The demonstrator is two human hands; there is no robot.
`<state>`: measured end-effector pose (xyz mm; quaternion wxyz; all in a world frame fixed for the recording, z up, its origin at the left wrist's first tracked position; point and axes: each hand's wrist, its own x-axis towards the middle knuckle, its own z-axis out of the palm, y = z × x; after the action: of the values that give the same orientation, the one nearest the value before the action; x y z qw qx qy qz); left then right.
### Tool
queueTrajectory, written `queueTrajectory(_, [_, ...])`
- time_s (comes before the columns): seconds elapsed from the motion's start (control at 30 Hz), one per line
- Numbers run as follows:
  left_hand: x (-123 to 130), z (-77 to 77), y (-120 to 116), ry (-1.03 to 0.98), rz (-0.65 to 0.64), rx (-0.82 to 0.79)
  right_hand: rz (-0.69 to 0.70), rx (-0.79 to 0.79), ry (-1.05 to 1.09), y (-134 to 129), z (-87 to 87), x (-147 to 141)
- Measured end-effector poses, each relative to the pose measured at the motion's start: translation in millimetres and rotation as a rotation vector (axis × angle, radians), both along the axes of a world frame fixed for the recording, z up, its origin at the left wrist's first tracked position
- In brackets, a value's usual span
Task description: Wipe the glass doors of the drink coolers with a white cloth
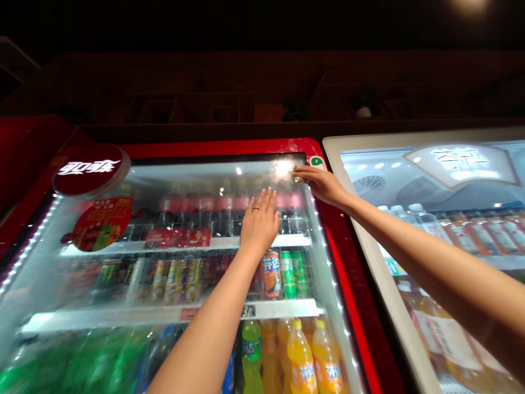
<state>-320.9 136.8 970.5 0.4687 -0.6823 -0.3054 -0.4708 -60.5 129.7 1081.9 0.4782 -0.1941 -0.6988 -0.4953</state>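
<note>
My left hand (259,221) lies flat against the glass door (184,175) of a red drinks fridge, fingers stretched out, a ring on one of them. Higher up and to the right, my right hand (326,185) is closed over a small crumpled pale cloth (301,178), pressed to the glass near the top right corner. Only a little of the cloth shows past the fingers. A bright glare sits on the glass just left of it. Behind the door stand bottles with pink caps, an orange can (271,275) and green cans (289,275).
A round red sign (90,171) sticks out at the door's upper left, above a round red sticker (102,223). On the right stands a second, pale-framed fridge (353,230) with bottles inside. Lower down are yellow-capped orange drink bottles (302,355). A dark ledge (213,131) runs above.
</note>
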Motion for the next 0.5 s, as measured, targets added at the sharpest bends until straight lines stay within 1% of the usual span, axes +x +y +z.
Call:
queueTrajectory(0.07, [0, -0.1, -1, -0.003, 0.003, -0.006, 0.041, 0.016, 0.073, -5, -1.9, 3])
queueTrajectory(0.13, [0, -0.2, -2, -0.001, 0.005, -0.011, 0.101, 0.058, 0.186, -6, 1.0, -2])
queueTrajectory(0.23, [-1, -0.5, -3, 0.001, 0.001, -0.014, 0.178, 0.137, 0.383, 1, 8.2, -15])
queueTrajectory(0.3, [-1, -0.6, -2, -0.002, -0.002, -0.010, 0.197, 0.171, 0.470, 5, 12.1, -20])
queueTrajectory(0.43, [-1, -0.6, 0, -0.002, -0.006, -0.007, 0.303, 0.181, 0.573, 7, 13.6, -20])
queueTrajectory(0.5, [-1, -0.4, 1, -0.003, -0.012, -0.008, 0.327, 0.158, 0.562, 4, 11.1, -19])
